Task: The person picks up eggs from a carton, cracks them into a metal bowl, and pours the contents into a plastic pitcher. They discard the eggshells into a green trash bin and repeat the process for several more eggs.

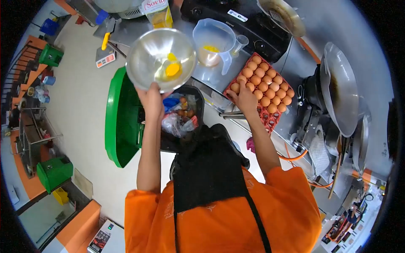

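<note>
Both hands grip: left hand (151,98) clamps bowl (161,59), right hand (246,98) hides an egg (235,87).

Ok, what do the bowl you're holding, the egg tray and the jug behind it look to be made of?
The round silver bowl in the left hand looks like polished steel: it mirrors the light. The red egg tray under the right hand appears to be moulded plastic, glossy and evenly coloured. The clear measuring jug is probably translucent plastic, with yolk showing through.
</note>
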A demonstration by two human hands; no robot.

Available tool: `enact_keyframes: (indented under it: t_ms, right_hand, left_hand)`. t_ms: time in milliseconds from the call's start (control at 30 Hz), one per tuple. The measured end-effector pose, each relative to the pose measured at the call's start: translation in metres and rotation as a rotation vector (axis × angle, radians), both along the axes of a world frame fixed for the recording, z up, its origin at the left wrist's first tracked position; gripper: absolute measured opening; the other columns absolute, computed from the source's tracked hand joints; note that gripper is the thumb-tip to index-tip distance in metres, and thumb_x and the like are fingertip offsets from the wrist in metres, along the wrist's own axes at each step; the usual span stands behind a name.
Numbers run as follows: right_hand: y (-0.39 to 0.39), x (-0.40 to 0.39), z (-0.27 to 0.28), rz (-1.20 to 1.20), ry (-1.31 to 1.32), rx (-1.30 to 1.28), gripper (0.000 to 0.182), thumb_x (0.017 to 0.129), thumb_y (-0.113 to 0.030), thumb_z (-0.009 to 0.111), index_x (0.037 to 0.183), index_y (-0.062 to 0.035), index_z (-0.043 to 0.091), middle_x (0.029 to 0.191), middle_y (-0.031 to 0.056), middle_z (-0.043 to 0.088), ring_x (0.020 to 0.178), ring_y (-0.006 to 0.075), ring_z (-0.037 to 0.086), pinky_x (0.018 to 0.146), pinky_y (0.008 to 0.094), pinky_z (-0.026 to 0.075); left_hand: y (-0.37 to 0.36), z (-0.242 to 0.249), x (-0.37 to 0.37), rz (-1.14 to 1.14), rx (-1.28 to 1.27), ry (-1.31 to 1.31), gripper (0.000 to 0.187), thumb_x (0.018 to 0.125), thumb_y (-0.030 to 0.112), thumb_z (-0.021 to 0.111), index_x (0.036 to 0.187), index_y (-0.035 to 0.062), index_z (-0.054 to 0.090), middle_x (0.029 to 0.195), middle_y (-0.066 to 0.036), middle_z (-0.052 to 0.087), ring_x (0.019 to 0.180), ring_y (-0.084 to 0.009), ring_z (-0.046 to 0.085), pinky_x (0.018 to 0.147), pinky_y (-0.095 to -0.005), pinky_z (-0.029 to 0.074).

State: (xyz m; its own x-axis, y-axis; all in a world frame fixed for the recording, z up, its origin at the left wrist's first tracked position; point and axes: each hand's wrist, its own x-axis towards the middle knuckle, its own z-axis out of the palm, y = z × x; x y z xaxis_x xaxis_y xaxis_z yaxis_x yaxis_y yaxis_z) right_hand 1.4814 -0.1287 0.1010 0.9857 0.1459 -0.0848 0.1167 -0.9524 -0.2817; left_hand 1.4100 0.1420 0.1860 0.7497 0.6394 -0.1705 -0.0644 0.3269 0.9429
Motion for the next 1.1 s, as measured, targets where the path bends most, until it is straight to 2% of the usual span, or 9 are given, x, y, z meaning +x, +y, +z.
enact_keyframes:
  t_ms: [133, 267, 333, 367, 500, 600, 867, 900, 1100]
  right_hand:
    - [0.004, 0.009, -0.012, -0.028, 0.092, 0.105, 0.053, 0.080, -0.036, 0.067, 0.118, -0.0116, 0.040, 0.092, 0.0225, 0.061, 0.079, 0.0435, 0.062, 0.067, 0.0522, 0.050]
    - [-0.005, 0.013, -0.018, -0.024, 0.085, 0.297, 0.047, 0.081, -0.030, 0.066, 0.117, -0.0115, 0.041, 0.094, 0.0236, 0.061, 0.087, 0.0454, 0.060, 0.072, 0.0520, 0.049]
    - [-0.011, 0.014, -0.026, -0.030, 0.001, 0.487, 0.047, 0.081, -0.029, 0.067, 0.116, -0.0094, 0.042, 0.096, 0.0249, 0.060, 0.091, 0.0450, 0.060, 0.074, 0.0501, 0.049]
    - [-0.011, 0.012, -0.024, -0.040, -0.094, 0.590, 0.045, 0.082, -0.026, 0.067, 0.114, -0.0057, 0.043, 0.099, 0.0212, 0.061, 0.089, 0.0419, 0.061, 0.076, 0.0457, 0.049]
    - [-0.035, 0.016, -0.040, -0.402, 0.230, 1.109, 0.040, 0.084, -0.018, 0.065, 0.117, -0.0046, 0.044, 0.105, 0.0099, 0.058, 0.081, 0.0233, 0.060, 0.072, 0.0310, 0.050]
    - [-0.042, 0.007, -0.002, -0.324, 0.449, 1.747, 0.039, 0.084, -0.008, 0.061, 0.118, -0.0045, 0.043, 0.105, 0.0101, 0.057, 0.083, 0.0198, 0.061, 0.071, 0.0266, 0.049]
    - [-0.034, 0.025, 0.023, -0.433, 0.442, 1.941, 0.022, 0.088, -0.009, 0.059, 0.105, -0.0053, 0.047, 0.097, 0.0091, 0.055, 0.086, 0.0219, 0.060, 0.076, 0.0329, 0.053]
    - [-0.027, 0.031, 0.024, -0.462, 0.367, 1.922, 0.020, 0.089, -0.012, 0.060, 0.102, -0.0059, 0.046, 0.092, 0.0076, 0.054, 0.085, 0.0201, 0.059, 0.073, 0.0326, 0.054]
    - [0.030, 0.050, 0.069, -0.234, 0.055, 1.521, 0.013, 0.085, -0.012, 0.064, 0.092, -0.0047, 0.055, 0.076, 0.0046, 0.058, 0.063, 0.0135, 0.059, 0.052, 0.0257, 0.050]
  left_hand:
    - [0.005, 0.024, 0.068, -0.042, 0.234, -0.069, 0.063, 0.079, -0.004, 0.043, 0.138, 0.0037, 0.024, 0.129, -0.020, 0.045, 0.114, -0.0325, 0.053, 0.095, -0.0389, 0.045]
    - [0.029, 0.002, 0.134, -0.065, 0.871, -0.105, 0.077, 0.074, -0.006, 0.044, 0.144, 0.0106, 0.015, 0.132, -0.029, 0.040, 0.102, -0.0366, 0.060, 0.079, -0.0444, 0.053]
    - [0.008, 0.038, 0.141, -0.151, 0.706, -0.021, 0.079, 0.073, -0.006, 0.045, 0.145, 0.0094, 0.015, 0.132, -0.033, 0.040, 0.107, -0.0393, 0.057, 0.090, -0.0440, 0.047]
    - [0.006, 0.043, 0.144, -0.178, 0.775, 0.006, 0.078, 0.073, -0.006, 0.045, 0.145, 0.0073, 0.017, 0.132, -0.034, 0.041, 0.117, -0.0447, 0.048, 0.101, -0.0437, 0.038]
    - [0.005, 0.027, 0.167, -0.145, 1.149, -0.288, 0.074, 0.075, -0.005, 0.045, 0.144, 0.0069, 0.021, 0.138, -0.027, 0.038, 0.126, -0.0420, 0.041, 0.105, -0.0415, 0.034]
    - [0.001, 0.023, 0.169, -0.206, 1.287, -0.363, 0.073, 0.074, -0.005, 0.045, 0.144, 0.0070, 0.025, 0.141, -0.026, 0.035, 0.129, -0.0409, 0.038, 0.107, -0.0413, 0.032]
    - [-0.016, 0.016, 0.161, -0.154, 0.983, -0.371, 0.076, 0.074, -0.005, 0.045, 0.145, 0.0072, 0.023, 0.142, -0.028, 0.032, 0.130, -0.0417, 0.036, 0.108, -0.0425, 0.030]
    - [-0.019, 0.018, 0.153, -0.105, 0.887, -0.203, 0.078, 0.074, -0.006, 0.046, 0.145, 0.0056, 0.017, 0.137, -0.030, 0.038, 0.113, -0.0397, 0.054, 0.097, -0.0406, 0.043]
    - [0.001, 0.006, 0.086, -0.054, 0.085, -0.108, 0.071, 0.074, -0.005, 0.043, 0.140, 0.0040, 0.019, 0.126, -0.023, 0.045, 0.106, -0.0377, 0.058, 0.075, -0.0465, 0.058]
